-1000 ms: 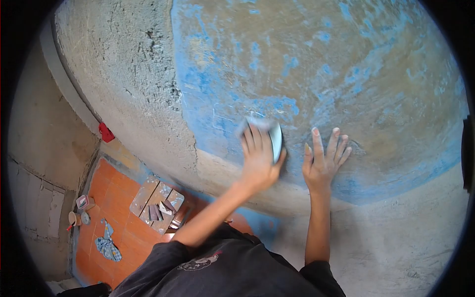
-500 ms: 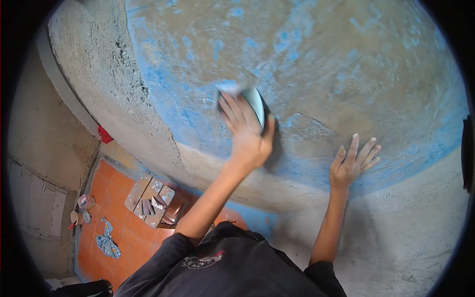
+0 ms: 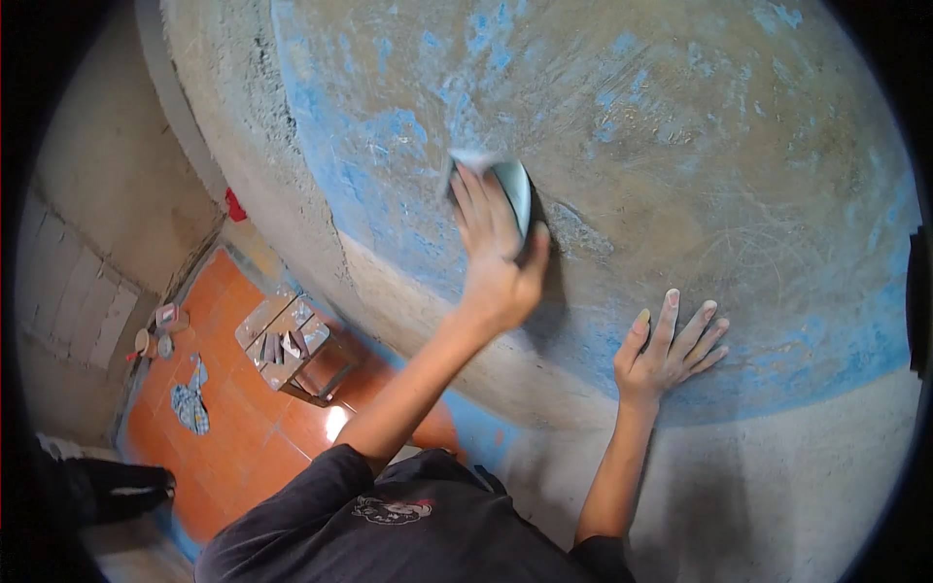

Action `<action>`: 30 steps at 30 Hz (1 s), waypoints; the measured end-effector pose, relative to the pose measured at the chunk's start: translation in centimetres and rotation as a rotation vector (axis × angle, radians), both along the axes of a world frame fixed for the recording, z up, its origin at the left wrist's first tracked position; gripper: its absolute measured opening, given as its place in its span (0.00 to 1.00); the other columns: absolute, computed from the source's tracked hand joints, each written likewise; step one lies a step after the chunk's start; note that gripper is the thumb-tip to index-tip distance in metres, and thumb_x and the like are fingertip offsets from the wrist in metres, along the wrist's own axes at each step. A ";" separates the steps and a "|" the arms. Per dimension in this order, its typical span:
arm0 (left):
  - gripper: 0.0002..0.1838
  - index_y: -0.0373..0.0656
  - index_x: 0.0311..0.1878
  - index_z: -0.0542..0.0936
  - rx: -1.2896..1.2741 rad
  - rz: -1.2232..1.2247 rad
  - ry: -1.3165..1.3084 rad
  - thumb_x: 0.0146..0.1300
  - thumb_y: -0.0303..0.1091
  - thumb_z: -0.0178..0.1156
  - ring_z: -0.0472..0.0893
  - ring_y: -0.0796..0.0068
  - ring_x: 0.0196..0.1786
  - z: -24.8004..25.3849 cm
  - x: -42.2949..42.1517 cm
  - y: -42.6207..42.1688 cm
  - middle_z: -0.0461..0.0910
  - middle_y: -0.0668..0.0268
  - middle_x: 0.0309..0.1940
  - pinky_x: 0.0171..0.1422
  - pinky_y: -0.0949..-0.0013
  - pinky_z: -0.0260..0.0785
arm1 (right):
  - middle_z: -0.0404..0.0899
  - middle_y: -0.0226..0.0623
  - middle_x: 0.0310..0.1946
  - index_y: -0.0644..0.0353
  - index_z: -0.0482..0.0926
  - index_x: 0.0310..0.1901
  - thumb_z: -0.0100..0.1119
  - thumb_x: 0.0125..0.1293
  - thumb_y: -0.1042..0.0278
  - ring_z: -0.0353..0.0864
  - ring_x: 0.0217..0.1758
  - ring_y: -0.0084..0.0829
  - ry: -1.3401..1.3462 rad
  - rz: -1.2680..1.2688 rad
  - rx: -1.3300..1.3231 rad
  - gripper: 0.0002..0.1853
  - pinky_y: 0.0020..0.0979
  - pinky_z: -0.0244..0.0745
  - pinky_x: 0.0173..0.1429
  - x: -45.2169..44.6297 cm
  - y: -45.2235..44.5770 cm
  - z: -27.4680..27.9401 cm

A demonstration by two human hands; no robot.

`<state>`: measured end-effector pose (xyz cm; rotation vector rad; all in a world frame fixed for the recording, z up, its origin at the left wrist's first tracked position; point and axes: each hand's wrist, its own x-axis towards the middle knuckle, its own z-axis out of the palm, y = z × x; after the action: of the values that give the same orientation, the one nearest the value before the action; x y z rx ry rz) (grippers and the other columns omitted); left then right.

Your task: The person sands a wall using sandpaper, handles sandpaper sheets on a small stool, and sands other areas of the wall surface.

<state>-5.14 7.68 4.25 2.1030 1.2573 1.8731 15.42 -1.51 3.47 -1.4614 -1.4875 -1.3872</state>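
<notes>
My left hand (image 3: 491, 243) presses a pale blue-green sheet (image 3: 513, 189), curved and bent under its fingers, against the wall (image 3: 680, 155). The wall is grey-brown with patches of blue paint. Slight blur covers the fingertips and the sheet's upper edge. To the right and lower, my right hand (image 3: 666, 352) lies on the wall with its fingers spread and nothing in it; its fingertips look whitish with dust.
At the lower left a small wooden stool (image 3: 282, 340) carries several dark blocks. On the orange tiled floor (image 3: 238, 437) are a checkered cloth (image 3: 190, 400) and small containers (image 3: 167, 319). A red object (image 3: 235, 205) sits by the wall's base. Dark fabric (image 3: 121, 491) shows at the lower left.
My left hand has moved up the wall with the sheet. My right hand has shifted to a lower place on the wall. The camera view has turned, and more of the stool shows.
</notes>
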 end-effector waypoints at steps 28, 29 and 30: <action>0.42 0.21 0.74 0.43 -0.182 -0.003 -0.155 0.72 0.43 0.50 0.30 0.35 0.79 -6.7 2.4 -1.6 0.31 0.32 0.76 0.80 0.46 0.27 | 0.68 0.43 0.70 0.46 0.82 0.56 0.47 0.71 0.57 0.53 0.79 0.49 0.001 0.153 0.003 0.18 0.52 0.32 0.81 -0.1 -0.9 0.2; 0.42 0.21 0.74 0.43 -0.209 -0.036 -0.131 0.72 0.43 0.50 0.31 0.35 0.79 -8.0 3.4 -2.5 0.32 0.32 0.76 0.80 0.46 0.27 | 0.68 0.43 0.70 0.46 0.82 0.56 0.47 0.71 0.58 0.53 0.79 0.49 0.008 0.159 0.004 0.18 0.52 0.32 0.81 -0.2 -0.9 0.2; 0.42 0.21 0.74 0.42 -0.254 -0.117 -0.084 0.73 0.44 0.49 0.32 0.35 0.79 -10.8 5.5 -5.9 0.33 0.31 0.75 0.80 0.46 0.27 | 0.68 0.43 0.70 0.47 0.82 0.56 0.47 0.71 0.58 0.53 0.79 0.49 0.013 0.165 0.006 0.18 0.52 0.32 0.81 -0.2 -0.9 0.2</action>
<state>0.37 1.82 -6.52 1.9039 1.2493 1.6388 15.25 -2.37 3.68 -1.3094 -1.5570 -1.2790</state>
